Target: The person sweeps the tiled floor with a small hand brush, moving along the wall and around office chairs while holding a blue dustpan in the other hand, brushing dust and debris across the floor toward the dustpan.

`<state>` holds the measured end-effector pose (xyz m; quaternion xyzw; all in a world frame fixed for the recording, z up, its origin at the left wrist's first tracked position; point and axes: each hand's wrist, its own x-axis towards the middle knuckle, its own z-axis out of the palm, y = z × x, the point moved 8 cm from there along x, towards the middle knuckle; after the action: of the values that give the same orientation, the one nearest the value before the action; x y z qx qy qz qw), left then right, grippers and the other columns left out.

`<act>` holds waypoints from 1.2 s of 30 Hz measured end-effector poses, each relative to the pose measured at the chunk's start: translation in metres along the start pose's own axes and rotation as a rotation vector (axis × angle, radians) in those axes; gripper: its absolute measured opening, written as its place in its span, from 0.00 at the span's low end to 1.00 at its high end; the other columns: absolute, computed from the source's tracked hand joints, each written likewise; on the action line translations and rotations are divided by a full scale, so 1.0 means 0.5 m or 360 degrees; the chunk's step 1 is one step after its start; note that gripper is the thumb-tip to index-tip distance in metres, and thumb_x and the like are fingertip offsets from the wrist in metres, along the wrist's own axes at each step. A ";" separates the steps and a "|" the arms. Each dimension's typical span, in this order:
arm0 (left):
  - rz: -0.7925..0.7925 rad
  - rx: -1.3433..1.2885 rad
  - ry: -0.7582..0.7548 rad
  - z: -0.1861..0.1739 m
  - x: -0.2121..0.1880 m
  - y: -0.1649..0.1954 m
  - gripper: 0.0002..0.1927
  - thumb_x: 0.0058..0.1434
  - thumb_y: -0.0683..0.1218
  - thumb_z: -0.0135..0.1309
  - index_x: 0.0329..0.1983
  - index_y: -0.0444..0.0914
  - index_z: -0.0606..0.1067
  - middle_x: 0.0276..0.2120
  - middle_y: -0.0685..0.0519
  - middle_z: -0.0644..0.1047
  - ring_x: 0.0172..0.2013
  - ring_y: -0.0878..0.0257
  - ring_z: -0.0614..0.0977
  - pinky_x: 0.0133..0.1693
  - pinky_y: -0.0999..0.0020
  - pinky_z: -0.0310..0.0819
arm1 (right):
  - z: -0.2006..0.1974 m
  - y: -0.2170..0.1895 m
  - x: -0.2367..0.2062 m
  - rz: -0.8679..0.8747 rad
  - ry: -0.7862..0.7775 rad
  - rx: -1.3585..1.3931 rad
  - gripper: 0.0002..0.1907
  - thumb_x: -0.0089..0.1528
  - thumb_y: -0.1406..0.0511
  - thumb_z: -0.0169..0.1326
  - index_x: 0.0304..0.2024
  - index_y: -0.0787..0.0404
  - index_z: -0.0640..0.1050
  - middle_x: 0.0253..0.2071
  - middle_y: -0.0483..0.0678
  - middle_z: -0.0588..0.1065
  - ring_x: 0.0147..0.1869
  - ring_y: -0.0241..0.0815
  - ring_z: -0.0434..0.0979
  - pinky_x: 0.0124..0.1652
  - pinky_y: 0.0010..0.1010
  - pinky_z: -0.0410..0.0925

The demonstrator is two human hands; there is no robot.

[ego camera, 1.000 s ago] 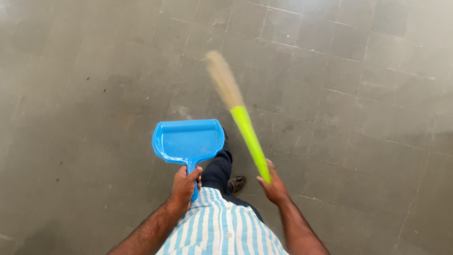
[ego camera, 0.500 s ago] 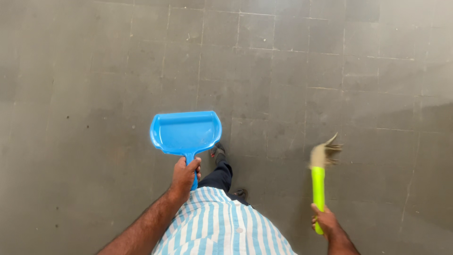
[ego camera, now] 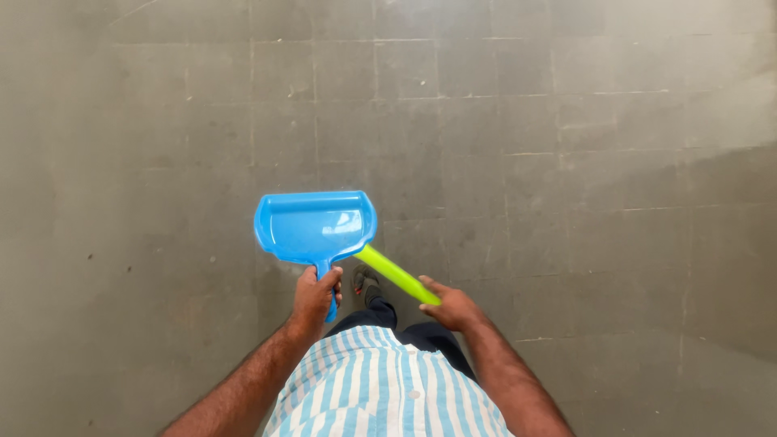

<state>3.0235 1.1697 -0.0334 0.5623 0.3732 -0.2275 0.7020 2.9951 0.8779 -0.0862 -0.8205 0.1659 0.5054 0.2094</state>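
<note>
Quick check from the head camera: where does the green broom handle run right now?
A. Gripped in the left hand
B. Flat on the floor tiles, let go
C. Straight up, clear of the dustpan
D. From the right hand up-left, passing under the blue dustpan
D: the right hand grips the green broom handle, whose far end disappears behind the blue dustpan held by the left hand.

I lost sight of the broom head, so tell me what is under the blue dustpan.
The green broom handle runs from the right hand under the blue dustpan, held by the left hand. The bristle end is covered by the pan. Grey floor tiles lie below.
</note>
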 end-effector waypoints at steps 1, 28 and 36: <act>0.0019 -0.0001 -0.0021 0.013 0.006 0.010 0.07 0.63 0.46 0.55 0.39 0.38 0.72 0.24 0.55 0.71 0.22 0.67 0.73 0.25 0.71 0.69 | -0.018 0.022 -0.003 -0.0008 0.0067 0.0064 0.39 0.65 0.53 0.56 0.75 0.26 0.55 0.72 0.44 0.65 0.73 0.48 0.68 0.69 0.49 0.63; -0.0130 -0.0094 0.0209 0.232 -0.010 -0.031 0.08 0.63 0.47 0.54 0.40 0.39 0.72 0.25 0.56 0.71 0.22 0.67 0.72 0.25 0.71 0.68 | -0.195 0.224 0.129 -0.0173 -0.0418 0.0382 0.22 0.66 0.59 0.57 0.61 0.57 0.73 0.35 0.52 0.77 0.27 0.42 0.73 0.26 0.36 0.68; -0.0090 -0.0177 0.0191 0.385 0.001 -0.022 0.09 0.63 0.48 0.55 0.40 0.39 0.71 0.25 0.56 0.71 0.23 0.68 0.72 0.26 0.71 0.69 | -0.412 0.208 0.174 -0.0322 0.0021 0.0187 0.42 0.64 0.56 0.58 0.77 0.42 0.54 0.46 0.55 0.78 0.34 0.44 0.75 0.37 0.37 0.73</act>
<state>3.0674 0.9819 -0.0237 0.5244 0.4425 -0.1921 0.7017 3.1390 0.6781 -0.1000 -0.8227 0.1128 0.4657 0.3060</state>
